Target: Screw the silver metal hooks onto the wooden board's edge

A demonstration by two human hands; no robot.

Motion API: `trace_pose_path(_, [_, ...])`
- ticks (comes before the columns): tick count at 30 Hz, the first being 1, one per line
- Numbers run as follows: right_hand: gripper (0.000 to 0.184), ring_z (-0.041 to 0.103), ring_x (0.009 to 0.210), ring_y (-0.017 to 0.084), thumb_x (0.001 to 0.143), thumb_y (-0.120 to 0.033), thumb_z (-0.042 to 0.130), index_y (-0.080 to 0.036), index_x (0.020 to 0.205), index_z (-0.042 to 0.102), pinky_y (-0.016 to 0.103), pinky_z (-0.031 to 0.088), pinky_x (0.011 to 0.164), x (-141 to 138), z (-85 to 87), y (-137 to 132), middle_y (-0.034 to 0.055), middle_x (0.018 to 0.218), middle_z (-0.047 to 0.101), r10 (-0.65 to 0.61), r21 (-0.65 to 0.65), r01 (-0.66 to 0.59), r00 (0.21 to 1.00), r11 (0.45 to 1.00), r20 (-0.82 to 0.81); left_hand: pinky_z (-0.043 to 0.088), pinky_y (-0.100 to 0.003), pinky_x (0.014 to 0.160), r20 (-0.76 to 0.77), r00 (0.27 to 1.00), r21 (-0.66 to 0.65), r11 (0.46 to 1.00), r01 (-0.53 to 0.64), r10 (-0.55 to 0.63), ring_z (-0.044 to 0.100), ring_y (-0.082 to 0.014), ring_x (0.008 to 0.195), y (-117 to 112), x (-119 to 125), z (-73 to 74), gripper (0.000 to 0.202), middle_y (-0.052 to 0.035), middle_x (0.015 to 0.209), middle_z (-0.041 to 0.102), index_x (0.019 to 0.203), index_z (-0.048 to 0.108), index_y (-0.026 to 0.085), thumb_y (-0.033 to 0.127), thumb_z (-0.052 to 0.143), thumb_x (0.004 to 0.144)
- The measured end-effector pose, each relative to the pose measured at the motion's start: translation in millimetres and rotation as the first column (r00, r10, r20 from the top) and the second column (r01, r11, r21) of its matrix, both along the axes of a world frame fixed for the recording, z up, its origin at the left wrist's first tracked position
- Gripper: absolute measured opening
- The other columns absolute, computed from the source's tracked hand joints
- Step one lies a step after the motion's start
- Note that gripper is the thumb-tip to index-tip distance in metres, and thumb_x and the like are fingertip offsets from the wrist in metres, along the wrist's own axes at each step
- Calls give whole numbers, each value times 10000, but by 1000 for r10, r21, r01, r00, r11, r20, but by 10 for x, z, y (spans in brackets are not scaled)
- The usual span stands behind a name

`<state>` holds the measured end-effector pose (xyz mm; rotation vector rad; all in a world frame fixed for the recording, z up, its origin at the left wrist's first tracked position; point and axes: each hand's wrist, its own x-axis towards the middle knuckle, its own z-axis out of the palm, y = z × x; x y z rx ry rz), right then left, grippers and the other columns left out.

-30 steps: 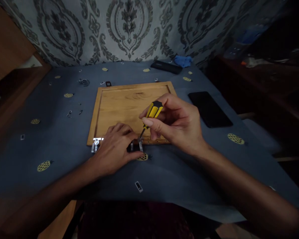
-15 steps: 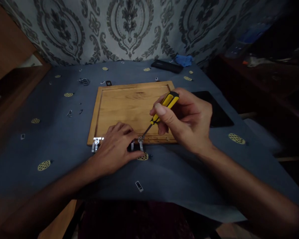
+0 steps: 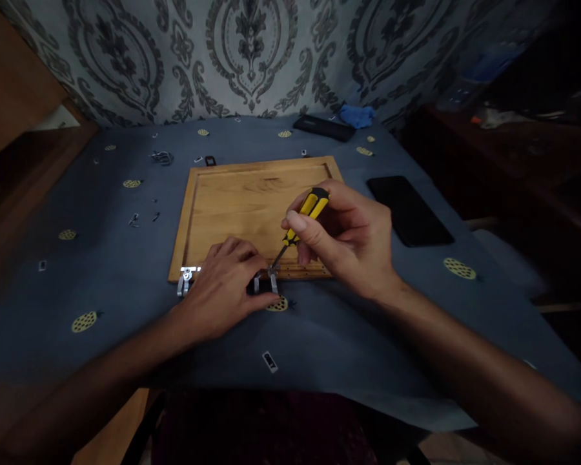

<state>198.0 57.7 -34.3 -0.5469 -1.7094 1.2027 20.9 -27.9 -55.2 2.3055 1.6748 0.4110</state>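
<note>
My right hand (image 3: 358,239) grips a small yellow-and-black screwdriver (image 3: 306,217) by its handle. The tilted shaft points down to the left, its tip at a silver metal fitting (image 3: 272,279) on the front edge of a wooden board (image 3: 252,206). My left hand (image 3: 227,281) lies over that edge and holds the metal fittings there, fingers curled on the wood and thumb stretched below toward the fitting's arm. Another silver fitting (image 3: 186,278) shows at the board's front left corner. The parts under my left palm are hidden.
A black phone (image 3: 409,210) lies right of the board. Small screws (image 3: 134,219) and a bundle of thin metal pieces (image 3: 162,157) lie to the left. Toward the back are a dark case (image 3: 324,128), a blue cloth (image 3: 357,116) and a small black frame-like piece (image 3: 210,161).
My right hand and the screwdriver have moved left and slightly down, the screwdriver standing a bit steeper; more of the phone shows. My left hand stays in place.
</note>
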Motion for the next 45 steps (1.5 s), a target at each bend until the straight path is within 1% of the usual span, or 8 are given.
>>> trace_pose_path(8, [276,567,422,78,863,-369,810,-217,793,590,229,424,363,-4,2,-10,-55,709,587,8,44,-8,1000,999,-12,453,-461,934,11,1000,-9,1000,-4,4,561,-297,1104,1,8,14,328,-57,1100,666,1025,718,187,435,828,840])
trace_pose_path(14, [285,611,450,88,880,-390,792,-224,806,573,231,444,395,2,12,3,-61,706,577,42,31,-43,999,999,23,457,-464,936,-11,1000,-48,999,-21,20,559,-303,1120,2,25,45,331,-65,1115,669,1021,719,183,441,825,842])
trace_pose_path(17, [300,632,463,100,866,-403,807,-225,826,570,235,458,411,17,23,23,-66,675,578,76,-11,-75,996,997,46,459,-464,949,-9,1000,-53,998,-22,22,557,-299,1126,7,29,44,338,-61,1116,669,1038,725,188,444,824,843])
trace_pose_path(23, [313,627,473,104,851,-423,818,-227,904,580,248,448,400,27,8,44,-40,750,647,120,-66,-115,990,991,74,462,-470,961,-6,1000,-38,999,-19,19,556,-298,1126,9,20,30,362,-61,1116,666,1087,732,191,446,821,846])
trace_pose_path(29, [255,637,489,111,896,-401,778,-248,920,575,256,492,446,6,-42,47,-65,688,608,119,-21,-118,991,993,60,467,-472,961,-9,1000,-25,1000,-9,9,560,-299,1125,6,12,14,361,-63,1118,672,1083,729,196,459,813,850])
trace_pose_path(34, [231,619,485,96,925,-384,749,-235,912,573,246,464,442,-9,-46,50,-67,673,584,128,11,-129,991,992,50,467,-472,963,-11,1000,-18,1000,-10,10,560,-299,1117,4,16,4,367,-64,1114,673,1084,725,195,462,814,847])
trace_pose_path(40, [268,604,465,95,915,-398,757,-238,908,543,241,480,452,-18,-43,44,-86,626,560,134,-31,-133,990,991,50,472,-476,968,-10,1000,-20,1000,-14,14,560,-298,1122,7,13,8,358,-65,1114,671,1080,725,200,454,817,846])
trace_pose_path(45, [290,619,470,91,891,-363,785,-247,851,522,231,481,430,-31,-16,12,-76,686,576,150,-38,-150,989,988,9,470,-487,1002,-10,1000,-22,1000,-19,19,562,-296,1142,11,14,6,357,-64,1150,669,1066,726,202,467,816,844])
